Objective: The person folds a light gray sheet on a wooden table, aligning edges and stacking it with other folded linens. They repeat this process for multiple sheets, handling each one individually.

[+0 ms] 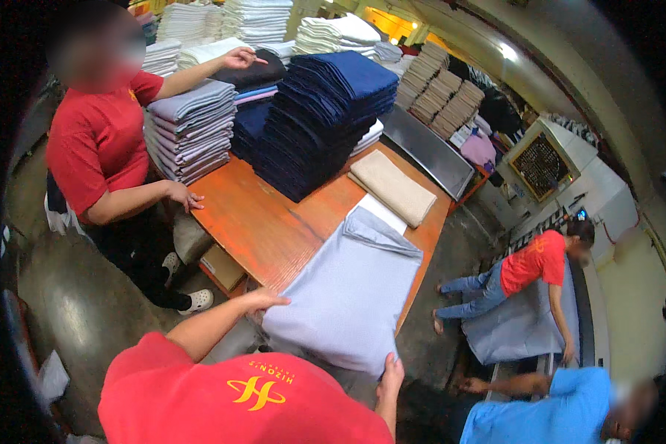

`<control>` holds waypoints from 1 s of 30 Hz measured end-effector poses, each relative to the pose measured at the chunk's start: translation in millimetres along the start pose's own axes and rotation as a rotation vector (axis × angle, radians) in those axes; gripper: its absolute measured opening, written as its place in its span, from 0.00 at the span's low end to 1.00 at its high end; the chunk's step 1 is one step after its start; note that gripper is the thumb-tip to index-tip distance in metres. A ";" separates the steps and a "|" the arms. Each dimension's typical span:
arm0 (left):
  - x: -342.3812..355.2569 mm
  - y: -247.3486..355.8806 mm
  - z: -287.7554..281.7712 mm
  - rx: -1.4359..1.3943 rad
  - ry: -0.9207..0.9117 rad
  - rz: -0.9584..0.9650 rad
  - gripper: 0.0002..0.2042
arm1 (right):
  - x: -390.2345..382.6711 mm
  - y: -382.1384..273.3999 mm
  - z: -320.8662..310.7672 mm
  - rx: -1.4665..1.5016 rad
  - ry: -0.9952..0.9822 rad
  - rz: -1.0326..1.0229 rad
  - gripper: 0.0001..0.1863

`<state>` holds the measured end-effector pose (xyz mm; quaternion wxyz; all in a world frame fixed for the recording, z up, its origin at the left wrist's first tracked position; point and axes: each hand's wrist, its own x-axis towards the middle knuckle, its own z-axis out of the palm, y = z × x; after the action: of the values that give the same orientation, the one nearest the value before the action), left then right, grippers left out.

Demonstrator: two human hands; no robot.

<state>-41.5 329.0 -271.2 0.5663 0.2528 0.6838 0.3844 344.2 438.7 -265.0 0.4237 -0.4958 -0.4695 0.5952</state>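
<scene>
A pale blue-grey cloth (348, 288) lies partly folded across the front of an orange wooden table (266, 229), its near end raised at the edge. My left hand (268, 300) grips the cloth's left side, and my right hand (389, 374) is closed on its near right corner. Under the cloth's far end is a white folded cloth (385, 211), and beside that lies a folded beige cloth (392, 185).
Tall navy stacks (318, 118) and grey stacks (189, 129) cover the table's back. A co-worker in red (103, 155) stands at left, touching the table. At right, another in red (529, 263) bends over cloth at a machine (592, 325), near a person in blue (547, 407).
</scene>
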 end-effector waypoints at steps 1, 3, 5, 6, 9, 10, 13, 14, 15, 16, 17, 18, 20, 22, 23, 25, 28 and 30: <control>-2.2 -20.0 2.9 -0.054 0.009 0.071 0.21 | -6.3 5.7 0.8 -0.044 0.025 0.069 0.21; 0.0 -58.1 5.8 -0.151 0.087 0.094 0.23 | -17.7 18.8 4.6 -0.003 0.044 0.040 0.17; 2.1 -92.8 7.6 -0.117 0.095 0.152 0.25 | -28.3 27.8 7.5 0.027 0.083 0.042 0.17; 0.5 -108.9 9.1 -0.019 0.082 0.182 0.24 | -33.0 30.1 8.4 0.020 0.102 0.076 0.16; -2.4 -133.6 19.2 0.080 0.055 0.102 0.20 | -42.3 26.8 8.4 0.029 0.033 -0.020 0.14; -3.9 -135.9 20.8 -0.019 0.055 0.188 0.19 | -43.1 23.6 8.0 0.042 0.012 0.006 0.14; -10.7 -130.9 24.7 -0.278 0.004 0.222 0.19 | -43.3 11.1 3.5 0.077 0.019 -0.036 0.12; -14.7 -128.8 24.7 -0.424 -0.040 0.231 0.19 | -42.6 7.8 1.8 0.066 0.025 -0.028 0.12; -20.5 -128.8 24.8 -0.573 -0.086 0.260 0.20 | -42.5 5.3 -0.4 0.053 0.033 -0.018 0.12; -27.0 -130.3 24.0 -0.481 -0.097 0.285 0.20 | -42.0 3.8 -1.8 0.085 0.005 -0.026 0.13; -33.5 -133.6 24.3 -0.306 -0.131 0.208 0.20 | -42.5 3.4 -3.0 0.054 0.007 -0.038 0.13; -40.5 -139.0 23.9 -0.136 -0.178 0.170 0.19 | -42.9 3.6 -3.5 0.024 0.007 -0.051 0.13; -49.7 -150.9 25.8 0.045 -0.212 0.084 0.19 | -45.9 5.5 -2.8 -0.003 0.017 -0.045 0.14; -51.4 -160.6 30.1 -0.149 -0.137 0.142 0.19 | -50.9 7.3 -0.3 0.001 0.042 -0.007 0.14; -51.4 -164.4 31.9 -0.247 -0.122 0.167 0.19 | -53.8 7.3 0.7 0.026 0.044 -0.015 0.15; -52.3 -170.0 37.7 -0.357 -0.101 0.170 0.19 | -59.4 5.8 2.2 0.074 0.046 -0.025 0.15; -59.9 -172.8 46.2 -0.360 -0.131 0.107 0.20 | -64.1 2.3 1.7 0.031 -0.005 -0.111 0.15; -67.9 -172.5 49.0 -0.247 -0.189 0.037 0.20 | -63.5 2.4 0.8 -0.017 0.035 -0.058 0.15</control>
<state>37.2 188.3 -374.9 0.6477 0.2288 0.5701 0.4507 352.7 376.5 -255.2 0.4445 -0.4959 -0.4814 0.5699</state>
